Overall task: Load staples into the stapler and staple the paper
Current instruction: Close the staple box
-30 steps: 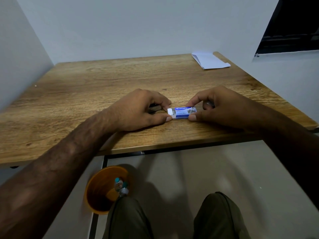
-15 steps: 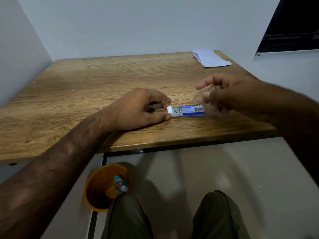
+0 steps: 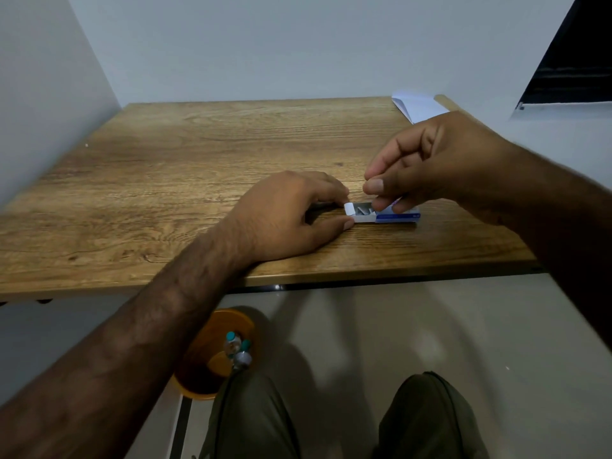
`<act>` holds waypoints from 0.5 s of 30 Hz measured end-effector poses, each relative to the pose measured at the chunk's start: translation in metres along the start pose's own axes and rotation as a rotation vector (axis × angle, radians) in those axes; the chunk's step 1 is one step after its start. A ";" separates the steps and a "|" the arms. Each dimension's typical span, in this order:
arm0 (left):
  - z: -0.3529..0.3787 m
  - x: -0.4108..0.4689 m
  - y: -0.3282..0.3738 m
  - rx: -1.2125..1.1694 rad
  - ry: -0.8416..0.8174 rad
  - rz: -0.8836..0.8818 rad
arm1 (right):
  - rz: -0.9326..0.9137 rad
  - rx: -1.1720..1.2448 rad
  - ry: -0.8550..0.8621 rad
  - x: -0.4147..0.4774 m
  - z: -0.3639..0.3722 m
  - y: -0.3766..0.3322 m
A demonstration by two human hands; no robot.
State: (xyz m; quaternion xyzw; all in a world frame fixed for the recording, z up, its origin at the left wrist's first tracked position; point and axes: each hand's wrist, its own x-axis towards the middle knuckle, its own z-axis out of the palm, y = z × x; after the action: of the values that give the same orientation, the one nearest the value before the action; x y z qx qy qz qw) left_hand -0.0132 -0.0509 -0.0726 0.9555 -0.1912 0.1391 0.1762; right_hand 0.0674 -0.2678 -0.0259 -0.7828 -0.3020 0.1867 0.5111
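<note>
A small blue staple box [image 3: 397, 216] lies on the wooden table [image 3: 198, 160] near its front edge. Its white inner tray [image 3: 362, 212] is slid out to the left, and grey staples show inside. My left hand [image 3: 284, 213] rests on the table and pinches the tray's end between thumb and forefinger. A dark sliver [image 3: 323, 204] shows under its fingers; I cannot tell what it is. My right hand [image 3: 437, 160] hovers over the box with thumb and forefinger pressed together just above the tray and a finger touching the sleeve. White paper [image 3: 419, 106] lies at the far right corner.
Grey walls close in the table on the left and at the back. Below the front edge an orange bin [image 3: 198, 369] holds small bottles [image 3: 236, 349] beside my knees. A dark window opening sits at the upper right.
My right hand let go of the box, lifted away, then came back down over it. The tray has slid further out to the left, baring the staples. My left hand stayed put.
</note>
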 end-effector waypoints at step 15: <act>0.002 0.001 -0.001 -0.004 0.011 -0.025 | 0.222 0.085 -0.090 0.007 -0.013 -0.011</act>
State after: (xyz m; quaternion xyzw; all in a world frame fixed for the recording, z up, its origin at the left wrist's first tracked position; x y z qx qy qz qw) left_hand -0.0113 -0.0512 -0.0741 0.9568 -0.1784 0.1415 0.1808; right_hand 0.0776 -0.2688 -0.0103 -0.7799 -0.2279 0.2896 0.5060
